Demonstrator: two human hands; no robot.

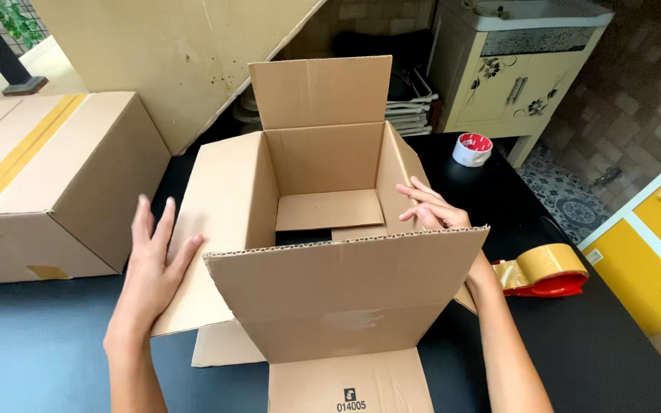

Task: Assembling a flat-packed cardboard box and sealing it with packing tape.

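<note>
Both hands on open cardboard box (330, 298) flaps — left (154, 264) flat, right (430, 208) seemingly resting.

Open cardboard box (323, 252) at centre frame on a dark bench (40, 344), all four top flaps up or splayed. Left hand (154, 268) flat on the outer face of the left flap, fingers spread. Right hand (434, 210) resting on the right flap's upper edge, fingers loose. Sealed box (47, 183) at left. Tape dispenser (545, 271) at right; small tape roll (472, 149) farther up.
</note>
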